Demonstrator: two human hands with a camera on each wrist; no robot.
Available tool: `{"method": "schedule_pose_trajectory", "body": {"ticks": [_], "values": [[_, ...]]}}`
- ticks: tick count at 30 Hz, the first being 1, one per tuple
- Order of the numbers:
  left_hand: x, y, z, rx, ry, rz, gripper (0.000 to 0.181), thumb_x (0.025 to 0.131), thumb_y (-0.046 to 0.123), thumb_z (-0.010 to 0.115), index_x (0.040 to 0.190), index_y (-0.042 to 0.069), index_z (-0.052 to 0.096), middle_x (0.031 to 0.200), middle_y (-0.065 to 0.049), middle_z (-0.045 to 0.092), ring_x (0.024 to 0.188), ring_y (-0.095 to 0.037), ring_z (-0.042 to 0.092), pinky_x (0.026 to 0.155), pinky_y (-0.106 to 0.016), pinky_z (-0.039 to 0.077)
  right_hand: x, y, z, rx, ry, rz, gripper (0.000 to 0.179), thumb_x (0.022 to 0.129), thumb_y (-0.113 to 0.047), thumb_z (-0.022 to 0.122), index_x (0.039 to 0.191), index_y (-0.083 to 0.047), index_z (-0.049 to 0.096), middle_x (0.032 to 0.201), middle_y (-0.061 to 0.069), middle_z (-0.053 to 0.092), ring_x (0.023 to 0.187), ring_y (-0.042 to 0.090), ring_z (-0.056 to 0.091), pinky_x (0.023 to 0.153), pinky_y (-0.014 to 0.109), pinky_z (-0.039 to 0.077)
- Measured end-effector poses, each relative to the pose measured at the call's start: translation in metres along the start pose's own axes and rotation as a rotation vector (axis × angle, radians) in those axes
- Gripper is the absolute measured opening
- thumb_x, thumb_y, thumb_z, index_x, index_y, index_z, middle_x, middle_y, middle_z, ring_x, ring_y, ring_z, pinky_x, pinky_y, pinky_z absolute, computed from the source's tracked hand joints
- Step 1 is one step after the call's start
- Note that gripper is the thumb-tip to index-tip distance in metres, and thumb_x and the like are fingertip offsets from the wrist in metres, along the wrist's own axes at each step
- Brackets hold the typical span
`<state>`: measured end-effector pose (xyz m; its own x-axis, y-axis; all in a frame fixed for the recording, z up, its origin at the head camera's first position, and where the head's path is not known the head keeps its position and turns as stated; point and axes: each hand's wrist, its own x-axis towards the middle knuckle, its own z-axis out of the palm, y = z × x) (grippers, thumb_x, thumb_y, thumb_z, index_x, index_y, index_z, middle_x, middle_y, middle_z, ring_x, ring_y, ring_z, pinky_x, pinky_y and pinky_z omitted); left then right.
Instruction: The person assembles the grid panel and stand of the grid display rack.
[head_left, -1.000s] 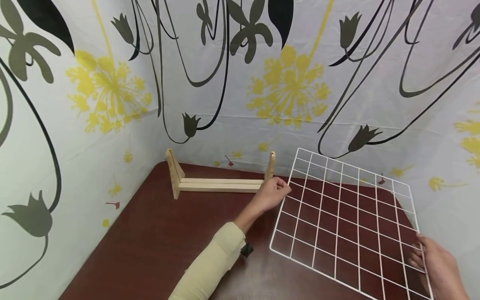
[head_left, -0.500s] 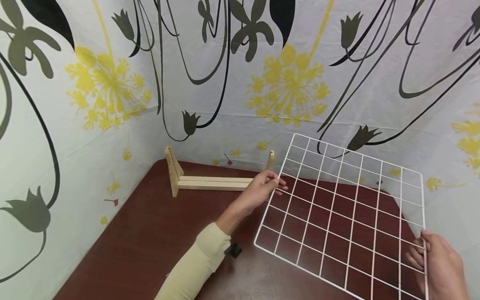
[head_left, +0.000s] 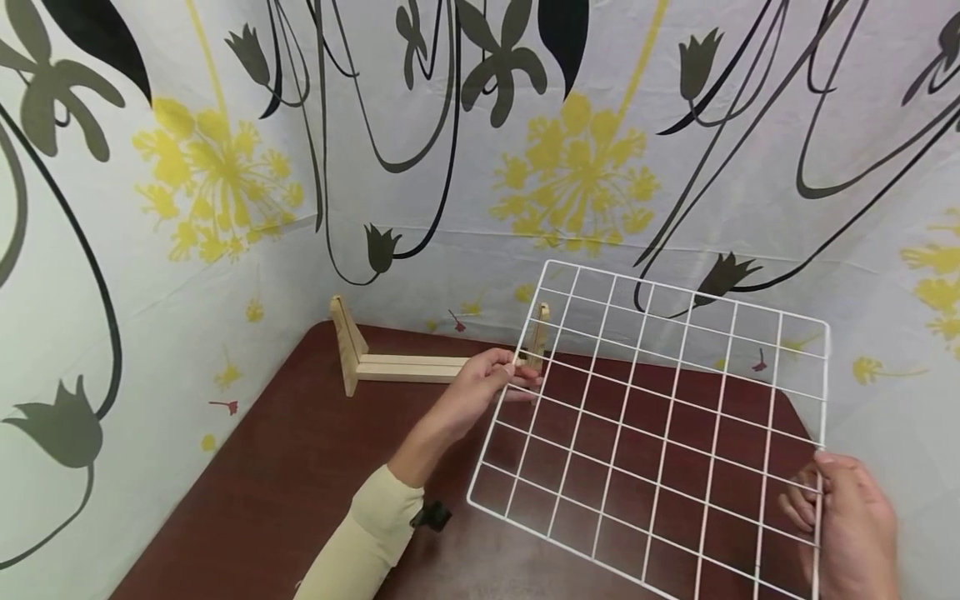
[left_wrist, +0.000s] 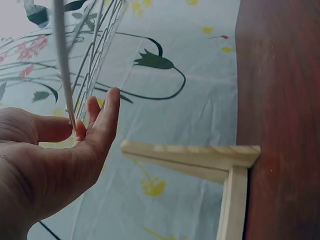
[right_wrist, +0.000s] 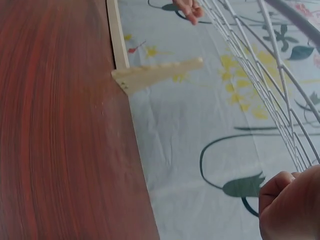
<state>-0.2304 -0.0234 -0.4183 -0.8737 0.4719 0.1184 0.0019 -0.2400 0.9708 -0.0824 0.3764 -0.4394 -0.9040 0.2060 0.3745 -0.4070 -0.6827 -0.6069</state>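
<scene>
A white wire grid panel (head_left: pixel 663 437) is held up above the table, tilted, between both hands. My left hand (head_left: pixel 476 387) pinches its left edge between thumb and fingers; in the left wrist view the thumb of that hand (left_wrist: pixel 55 165) meets the edge wire while the other fingers extend behind it. My right hand (head_left: pixel 851 517) grips the right edge with curled fingers, also seen in the right wrist view as a fist (right_wrist: pixel 292 205) at the grid. Behind the left hand stands a pale wooden stand (head_left: pixel 408 367) with two upright ends; its right part is partly covered by the hand and grid.
The dark red-brown table (head_left: pixel 247 492) runs back to a patterned cloth (head_left: pixel 442 200) that hangs along its back and sides. A small black object (head_left: pixel 432 516) shows at the left sleeve (head_left: pixel 367 533).
The grid has moved left and been raised at its far edge, now overlapping the stand's right upright. Both hands moved left with it, keeping hold of its edges. The stand stays put.
</scene>
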Motion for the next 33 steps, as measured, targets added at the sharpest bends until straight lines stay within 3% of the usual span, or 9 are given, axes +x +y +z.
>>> {"method": "schedule_pose_trajectory", "body": {"ticks": [5, 8, 12, 19, 24, 30, 33], "values": [[-0.011, 0.0, -0.014, -0.029, 0.008, -0.024, 0.017, 0.111, -0.001, 0.033, 0.118, -0.008, 0.047, 0.14, -0.045, 0.056, 0.134, -0.056, 0.057, 0.105, -0.064, 0.053, -0.004, 0.015, 0.014, -0.179, 0.119, -0.041, 0.028, 0.112, 0.006, 0.03, 0.098, -0.001, 0.053, 0.064, 0.004, 0.048, 0.052, 0.019, 0.009, 0.049, 0.028, 0.0], [-0.017, 0.0, -0.021, -0.057, 0.02, -0.031, 0.015, 0.113, 0.003, 0.032, 0.116, -0.005, 0.044, 0.141, -0.046, 0.055, 0.135, -0.059, 0.055, 0.102, -0.066, 0.054, -0.005, 0.023, 0.02, -0.319, 0.181, -0.009, 0.021, 0.112, 0.003, 0.038, 0.102, -0.005, 0.055, 0.073, 0.001, 0.057, 0.055, 0.021, 0.017, 0.051, 0.034, 0.006], [-0.023, 0.0, -0.033, -0.092, 0.05, -0.015, 0.011, 0.115, 0.008, 0.032, 0.11, 0.002, 0.04, 0.141, -0.049, 0.051, 0.133, -0.06, 0.055, 0.1, -0.07, 0.053, -0.003, 0.031, 0.029, -0.453, 0.194, 0.047, 0.013, 0.111, -0.002, 0.045, 0.108, -0.008, 0.056, 0.083, -0.002, 0.058, 0.06, 0.018, 0.029, 0.058, 0.038, 0.014], [-0.035, 0.001, -0.053, -0.108, 0.099, 0.015, 0.015, 0.115, 0.008, 0.031, 0.105, 0.005, 0.041, 0.142, -0.046, 0.053, 0.132, -0.061, 0.056, 0.1, -0.075, 0.049, 0.009, 0.048, 0.046, -0.536, 0.173, 0.069, 0.01, 0.111, -0.005, 0.049, 0.104, -0.008, 0.056, 0.076, -0.005, 0.053, 0.06, 0.019, 0.026, 0.056, 0.038, 0.015], [-0.04, 0.001, -0.065, -0.077, 0.154, -0.003, 0.017, 0.115, 0.01, 0.033, 0.102, 0.007, 0.043, 0.139, -0.042, 0.059, 0.129, -0.059, 0.06, 0.096, -0.071, 0.055, 0.018, 0.062, 0.052, -0.579, 0.176, 0.103, 0.012, 0.111, -0.009, 0.052, 0.101, -0.013, 0.057, 0.073, -0.007, 0.052, 0.056, 0.014, 0.031, 0.055, 0.038, 0.015], [-0.045, 0.0, -0.078, -0.033, 0.211, -0.016, 0.019, 0.116, 0.012, 0.029, 0.106, 0.002, 0.042, 0.139, -0.04, 0.061, 0.127, -0.063, 0.059, 0.095, -0.071, 0.055, 0.021, 0.077, 0.054, -0.644, 0.207, 0.155, 0.011, 0.11, -0.01, 0.055, 0.101, -0.014, 0.06, 0.072, -0.007, 0.052, 0.054, 0.01, 0.04, 0.05, 0.038, 0.024], [-0.047, -0.001, -0.082, -0.003, 0.255, -0.02, 0.019, 0.117, 0.014, 0.029, 0.109, 0.002, 0.042, 0.139, -0.038, 0.063, 0.122, -0.056, 0.066, 0.096, -0.072, 0.054, 0.022, 0.082, 0.053, -0.71, 0.221, 0.192, 0.009, 0.11, -0.014, 0.058, 0.101, -0.015, 0.06, 0.069, -0.007, 0.05, 0.053, 0.011, 0.042, 0.048, 0.037, 0.03]]}}
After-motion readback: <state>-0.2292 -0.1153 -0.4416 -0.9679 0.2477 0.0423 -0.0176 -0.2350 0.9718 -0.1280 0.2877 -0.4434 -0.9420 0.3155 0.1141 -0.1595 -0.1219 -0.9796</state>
